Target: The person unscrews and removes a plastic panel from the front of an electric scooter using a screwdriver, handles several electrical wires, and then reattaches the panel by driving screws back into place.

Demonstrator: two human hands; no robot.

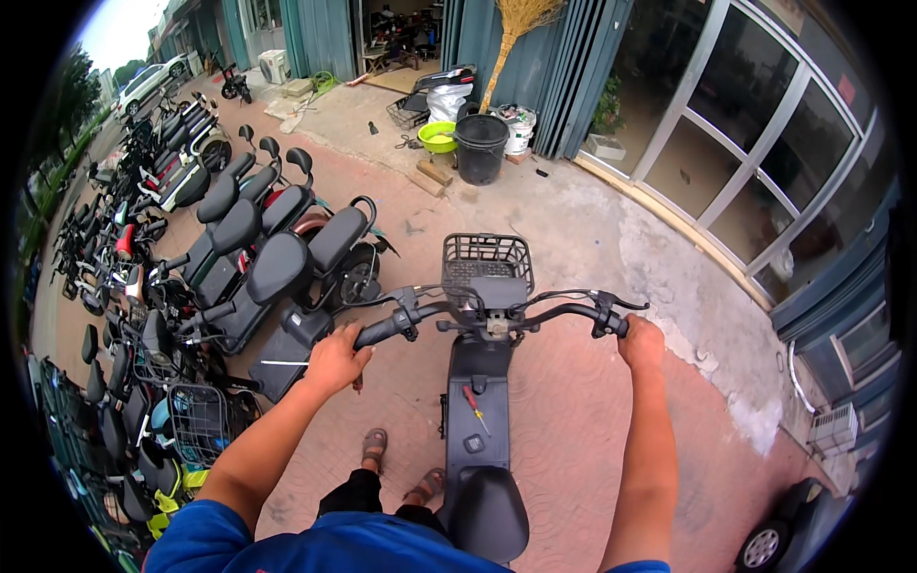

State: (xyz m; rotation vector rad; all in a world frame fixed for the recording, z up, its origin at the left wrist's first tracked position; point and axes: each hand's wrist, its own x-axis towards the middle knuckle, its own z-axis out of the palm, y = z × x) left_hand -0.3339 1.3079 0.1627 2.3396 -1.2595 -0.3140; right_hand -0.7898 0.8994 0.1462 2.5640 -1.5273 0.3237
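Note:
My left hand [338, 358] is curled at the end of the left handlebar grip [380, 330] of a dark electric scooter. My right hand [642, 340] is closed around the right grip [621, 326]. A black wire basket [486, 252] is fixed at the scooter's front. On its dark footboard lie a red-and-yellow screwdriver [475, 406] and a small dark square object [474, 443]. The black seat [489, 511] is below, and my sandalled feet are on the paving beside the scooter's left side.
Parked scooters [272, 267] crowd the left. Ahead, a black bucket [481, 148], a green basin [437, 137] and a straw broom [522, 19] stand by shutters near an open doorway. Glass doors [745, 119] line the right; a dark car [783, 535] is at lower right.

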